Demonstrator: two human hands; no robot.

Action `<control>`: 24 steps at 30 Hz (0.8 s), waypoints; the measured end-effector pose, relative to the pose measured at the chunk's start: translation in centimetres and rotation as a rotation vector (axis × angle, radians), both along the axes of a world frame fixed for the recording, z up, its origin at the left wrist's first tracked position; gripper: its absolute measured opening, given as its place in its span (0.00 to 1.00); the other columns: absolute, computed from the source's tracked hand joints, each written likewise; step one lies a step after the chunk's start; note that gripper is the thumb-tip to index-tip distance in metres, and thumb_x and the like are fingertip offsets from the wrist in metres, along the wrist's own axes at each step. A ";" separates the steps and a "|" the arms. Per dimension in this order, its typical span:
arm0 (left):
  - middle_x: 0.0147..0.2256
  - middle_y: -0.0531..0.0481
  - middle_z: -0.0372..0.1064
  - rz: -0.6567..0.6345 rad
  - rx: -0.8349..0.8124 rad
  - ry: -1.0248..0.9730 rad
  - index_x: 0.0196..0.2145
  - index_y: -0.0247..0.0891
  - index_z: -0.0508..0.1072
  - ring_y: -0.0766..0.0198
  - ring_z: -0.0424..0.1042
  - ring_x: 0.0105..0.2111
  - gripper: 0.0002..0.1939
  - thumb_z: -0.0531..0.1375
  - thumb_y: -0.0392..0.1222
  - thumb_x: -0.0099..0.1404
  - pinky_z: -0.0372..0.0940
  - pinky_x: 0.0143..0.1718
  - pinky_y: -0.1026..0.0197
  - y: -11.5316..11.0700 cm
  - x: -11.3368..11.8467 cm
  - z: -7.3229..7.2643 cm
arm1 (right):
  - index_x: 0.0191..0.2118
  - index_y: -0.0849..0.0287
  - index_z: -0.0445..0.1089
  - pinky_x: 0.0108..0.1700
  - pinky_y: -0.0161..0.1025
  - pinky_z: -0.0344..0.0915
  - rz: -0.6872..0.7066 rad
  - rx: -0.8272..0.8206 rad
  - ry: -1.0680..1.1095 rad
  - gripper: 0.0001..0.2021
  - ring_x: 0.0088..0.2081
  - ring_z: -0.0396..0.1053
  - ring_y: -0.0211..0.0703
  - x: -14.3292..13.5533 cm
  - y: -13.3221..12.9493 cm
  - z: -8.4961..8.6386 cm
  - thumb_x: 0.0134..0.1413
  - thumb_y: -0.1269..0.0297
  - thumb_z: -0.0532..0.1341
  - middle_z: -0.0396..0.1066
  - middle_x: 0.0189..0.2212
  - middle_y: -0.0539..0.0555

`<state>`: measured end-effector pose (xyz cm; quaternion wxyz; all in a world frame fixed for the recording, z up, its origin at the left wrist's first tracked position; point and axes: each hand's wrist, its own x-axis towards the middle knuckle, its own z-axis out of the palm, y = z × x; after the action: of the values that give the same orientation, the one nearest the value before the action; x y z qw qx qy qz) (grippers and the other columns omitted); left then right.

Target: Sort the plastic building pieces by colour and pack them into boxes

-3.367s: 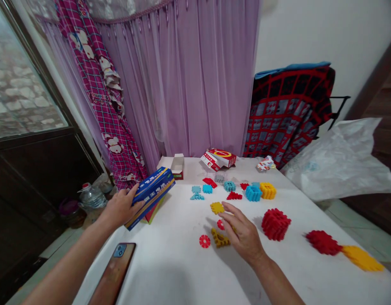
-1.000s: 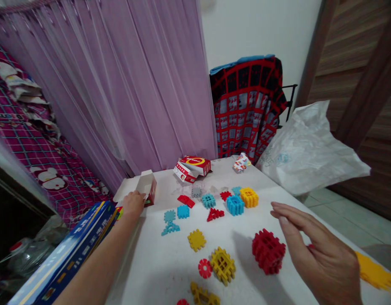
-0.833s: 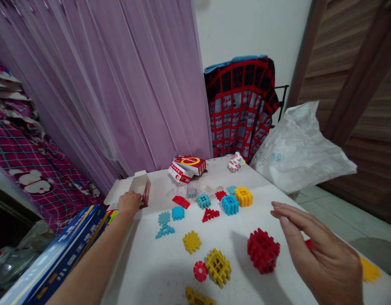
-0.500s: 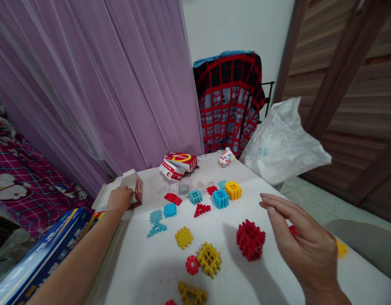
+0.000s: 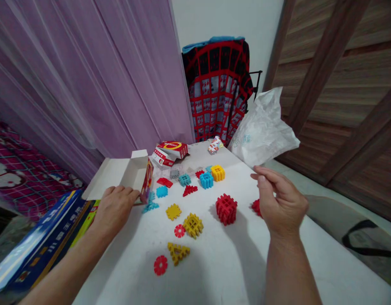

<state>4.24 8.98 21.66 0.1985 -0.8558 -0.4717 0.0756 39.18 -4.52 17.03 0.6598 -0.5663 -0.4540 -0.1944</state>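
Observation:
My left hand (image 5: 115,207) grips the near wall of an open cardboard box (image 5: 140,169), its fingers bent over the edge. The box's white inside shows, with its flap spread to the left. My right hand (image 5: 279,199) is raised over the table's right side, fingers loosely curled and thumb apart, with nothing visible in it. Partly behind that hand lies a red piece (image 5: 255,206). Left of it stands a red block cube (image 5: 226,209). Nearer the middle are a yellow block cube (image 5: 193,225), a flat yellow square (image 5: 173,212) and a yellow triangle (image 5: 178,253).
Farther back sit a blue cube (image 5: 206,180), a bright yellow cube (image 5: 218,173) and several flat pieces. A torn red box (image 5: 171,152) and a wrapper (image 5: 215,145) lie at the far edge. A white plastic bag (image 5: 262,129) stands right; blue boxes (image 5: 45,241) stand left.
The left hand and the cardboard box have come nearer, and the box's opening now shows more. My right hand has turned and its fingers have curled. The view has shifted.

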 end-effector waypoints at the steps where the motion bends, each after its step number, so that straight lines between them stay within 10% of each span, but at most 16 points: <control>1: 0.37 0.45 0.75 -0.015 0.003 0.001 0.40 0.43 0.76 0.50 0.70 0.42 0.17 0.49 0.32 0.66 0.56 0.45 0.49 -1.8 -0.4 -0.1 | 0.42 0.57 0.76 0.41 0.42 0.75 0.000 0.009 -0.001 0.09 0.36 0.77 0.43 -0.1 0.0 0.1 0.59 0.68 0.60 0.78 0.40 0.55; 7: 0.39 0.49 0.76 -0.011 -0.117 -0.028 0.42 0.45 0.76 0.54 0.72 0.41 0.22 0.50 0.25 0.62 0.57 0.44 0.51 -10.4 -3.4 -3.0 | 0.42 0.57 0.76 0.41 0.42 0.74 0.046 0.047 -0.022 0.09 0.35 0.77 0.43 -1.2 -0.2 0.9 0.58 0.70 0.60 0.79 0.39 0.55; 15: 0.38 0.53 0.75 -0.062 -0.120 -0.242 0.42 0.47 0.75 0.59 0.70 0.39 0.20 0.51 0.26 0.63 0.56 0.44 0.54 -15.8 -5.9 -8.2 | 0.42 0.57 0.76 0.41 0.41 0.74 0.163 0.008 -0.115 0.09 0.35 0.77 0.42 -4.4 -1.5 1.7 0.59 0.70 0.60 0.78 0.37 0.54; 24: 0.34 0.54 0.72 -0.026 -0.130 -0.284 0.37 0.46 0.75 0.60 0.68 0.35 0.18 0.53 0.24 0.63 0.55 0.43 0.55 -18.9 -5.8 -7.5 | 0.40 0.58 0.76 0.40 0.36 0.73 0.353 -0.125 -0.306 0.09 0.36 0.77 0.41 -8.6 -3.2 -0.7 0.59 0.72 0.58 0.79 0.34 0.54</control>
<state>-1.52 -9.89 14.20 0.0752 -0.8750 -0.4779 -0.0184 30.55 -7.71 16.34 0.5709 -0.4818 -0.6517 -0.1311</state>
